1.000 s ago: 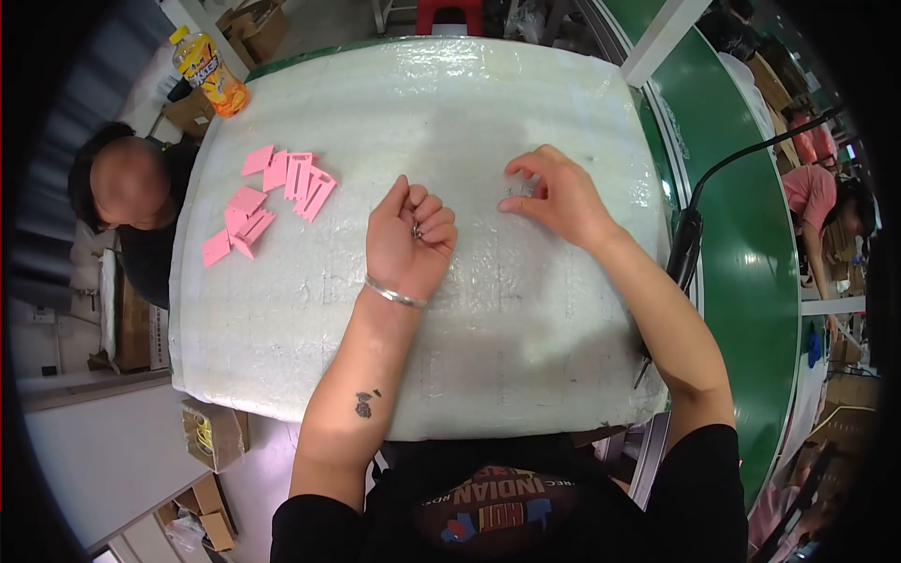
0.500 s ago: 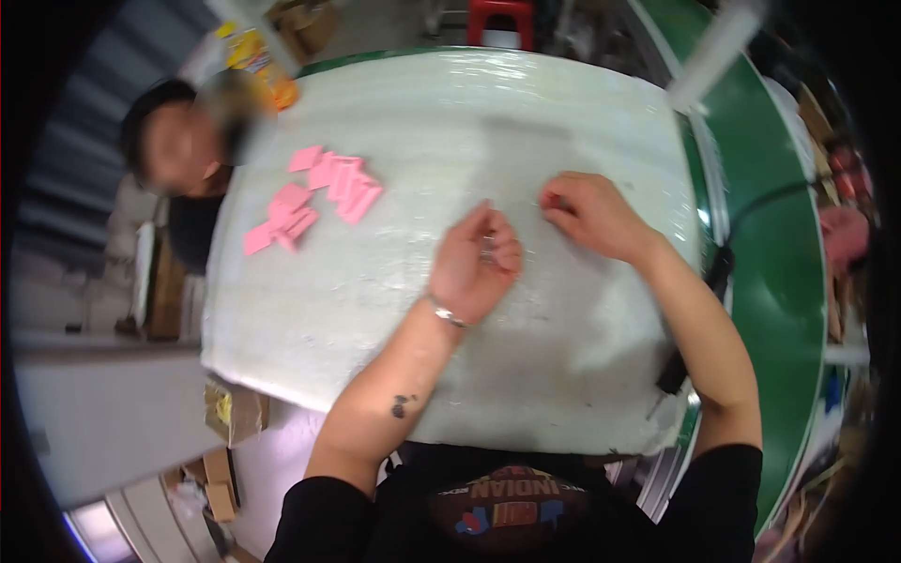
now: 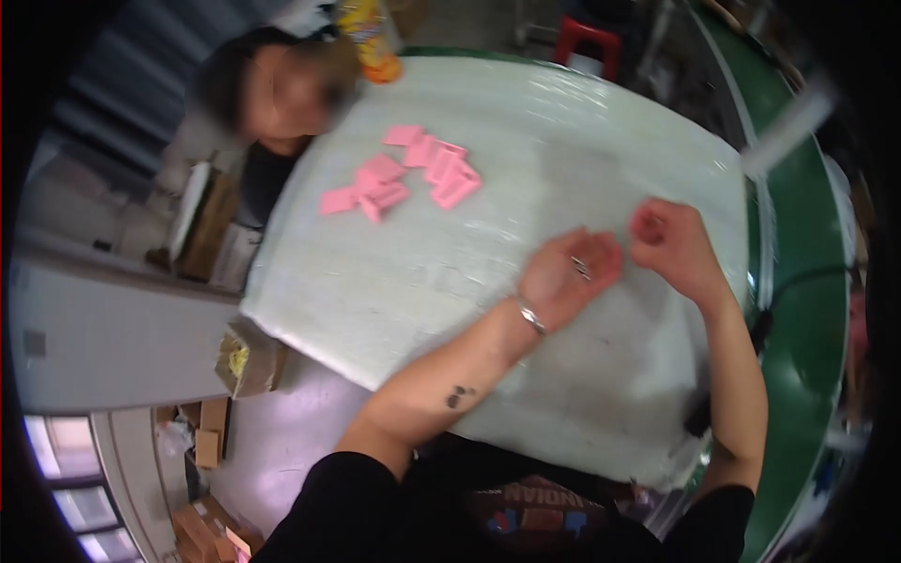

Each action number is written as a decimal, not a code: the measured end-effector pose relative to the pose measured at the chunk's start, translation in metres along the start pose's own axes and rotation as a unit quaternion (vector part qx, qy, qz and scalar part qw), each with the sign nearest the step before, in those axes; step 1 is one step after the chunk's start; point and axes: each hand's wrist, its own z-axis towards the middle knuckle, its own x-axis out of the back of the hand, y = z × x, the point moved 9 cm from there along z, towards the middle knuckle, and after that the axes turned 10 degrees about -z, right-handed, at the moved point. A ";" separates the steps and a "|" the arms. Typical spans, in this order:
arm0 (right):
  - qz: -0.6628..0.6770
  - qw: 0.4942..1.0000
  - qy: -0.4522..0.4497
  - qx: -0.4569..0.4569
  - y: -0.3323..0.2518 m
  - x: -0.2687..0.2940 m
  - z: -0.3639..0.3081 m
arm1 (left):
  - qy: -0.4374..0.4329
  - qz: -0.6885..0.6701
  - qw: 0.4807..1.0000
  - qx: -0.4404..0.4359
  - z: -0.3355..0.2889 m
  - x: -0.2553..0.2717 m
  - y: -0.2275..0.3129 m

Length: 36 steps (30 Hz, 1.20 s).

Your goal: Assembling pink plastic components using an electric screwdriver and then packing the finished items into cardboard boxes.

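"Glossy white wrapping covers the table (image 3: 432, 281), and green worktop (image 3: 802, 375) runs along its right edge. Where do you see the small metal pieces (image 3: 582, 269)?"

"From my end, I have them lying in the left hand (image 3: 554, 277). Its palm is turned up and spread like a shallow cup, fingers slightly bent, over the right half of the table. One silver bracelet (image 3: 531, 317) circles that wrist."

"And the right hand (image 3: 678, 246)?"

"I see it just beside the left fingertips, apart from them, on the side toward the table's right edge. Its fingers are curled in, the gap narrow; I can't tell whether anything is pinched there."

"Counts?"

"More than one metal piece, but they're too blurred for me to number. I make out at least seven pink pieces (image 3: 454, 185) in two overlapping clusters, toward the table's far left corner, well apart from both hands. One orange bottle (image 3: 377, 56) stands at that corner."

"Anything around the table?"

"One red stool (image 3: 589, 47) beyond the far edge, one other person (image 3: 266, 183) by the left edge, and one open box (image 3: 266, 366) with something yellow inside, near the near left corner."
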 end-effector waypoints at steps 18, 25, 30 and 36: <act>-0.122 0.992 0.026 0.001 0.054 -0.017 -0.006 | -0.149 -0.001 0.986 0.074 -0.006 -0.006 0.011; -0.270 0.963 0.023 0.005 0.042 -0.020 0.005 | 0.001 0.008 1.000 0.017 0.003 -0.005 0.009; -0.318 0.944 0.087 -0.002 0.044 -0.019 -0.005 | -0.007 -0.015 1.000 0.013 0.008 0.006 0.010; -0.134 0.984 0.108 -0.050 0.015 0.011 -0.021 | 0.037 0.075 0.996 -0.019 -0.014 -0.009 -0.003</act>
